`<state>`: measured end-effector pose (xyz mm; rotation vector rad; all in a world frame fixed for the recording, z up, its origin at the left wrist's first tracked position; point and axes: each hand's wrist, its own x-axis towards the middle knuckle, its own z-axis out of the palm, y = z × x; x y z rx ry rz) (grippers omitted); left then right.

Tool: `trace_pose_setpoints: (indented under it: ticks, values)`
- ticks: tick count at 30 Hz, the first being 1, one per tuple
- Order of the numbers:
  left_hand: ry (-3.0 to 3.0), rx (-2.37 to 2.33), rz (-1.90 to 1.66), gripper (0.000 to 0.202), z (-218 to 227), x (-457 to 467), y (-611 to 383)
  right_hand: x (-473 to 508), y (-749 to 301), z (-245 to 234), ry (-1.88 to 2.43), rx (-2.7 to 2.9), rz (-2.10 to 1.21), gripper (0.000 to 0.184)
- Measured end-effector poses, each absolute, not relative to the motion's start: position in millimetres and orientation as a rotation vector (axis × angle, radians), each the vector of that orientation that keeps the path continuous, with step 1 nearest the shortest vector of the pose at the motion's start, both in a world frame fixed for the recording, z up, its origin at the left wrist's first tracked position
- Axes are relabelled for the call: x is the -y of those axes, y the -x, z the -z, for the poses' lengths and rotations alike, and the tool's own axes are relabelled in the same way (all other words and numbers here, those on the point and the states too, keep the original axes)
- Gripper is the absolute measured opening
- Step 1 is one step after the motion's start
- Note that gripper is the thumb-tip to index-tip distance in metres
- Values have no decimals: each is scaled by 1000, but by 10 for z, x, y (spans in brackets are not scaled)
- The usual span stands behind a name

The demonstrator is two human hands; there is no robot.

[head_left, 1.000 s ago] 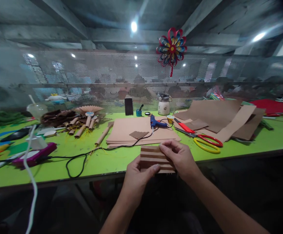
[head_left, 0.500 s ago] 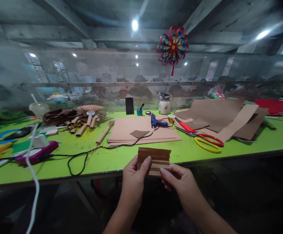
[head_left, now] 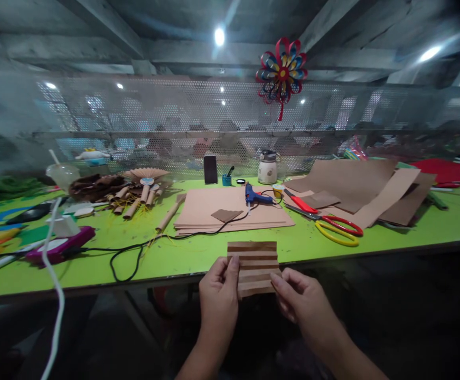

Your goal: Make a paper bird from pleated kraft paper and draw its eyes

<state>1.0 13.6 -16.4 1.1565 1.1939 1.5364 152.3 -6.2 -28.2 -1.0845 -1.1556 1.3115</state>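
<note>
A small sheet of brown paper (head_left: 255, 262) with several crosswise pleats is held up at the front edge of the green table. My left hand (head_left: 219, 290) pinches its left side, thumb on the near face. At the lower right edge, my right hand (head_left: 299, 293) grips it between thumb and fingers. Just beyond the sheet lies a stack of tan paper (head_left: 202, 208), bearing a blue glue gun (head_left: 257, 195) and a small brown paper scrap (head_left: 226, 215). Scissors (head_left: 337, 230) with red and yellow handles rest to the right of the stack.
Large brown paper sheets (head_left: 348, 182) and a red-handled knife (head_left: 303, 203) lie right. Paper rolls (head_left: 132, 206) with yellow strands are at left, near a purple power strip (head_left: 65, 248). A black cord (head_left: 127, 248) crosses the table. A flask (head_left: 268, 169) and phone (head_left: 210, 170) stand behind.
The pleated paper is spread taller and flatter, showing more of its folds. My right hand has shifted slightly right along its edge, and both hands still hold it.
</note>
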Motion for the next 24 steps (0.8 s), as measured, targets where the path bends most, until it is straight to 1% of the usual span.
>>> trace_pose_setpoints:
  ticks: [6, 11, 17, 24]
  values:
    - [-1250, -1256, -1522, 34, 172, -137, 33, 58, -1545, 276, 1063, 1149, -1339, 39]
    - [-1232, -1217, -1494, 35, 172, -109, 18, 33, -1549, 209, 1009, 1139, -1282, 34]
    - [-1203, -1147, -1457, 34, 150, -2, -24, 24, -1523, 194, 1052, 1086, -1308, 35]
    - [-1159, -1068, -1451, 33, 138, 14, -17, -34, -1555, 296, 1104, 1093, -1276, 34]
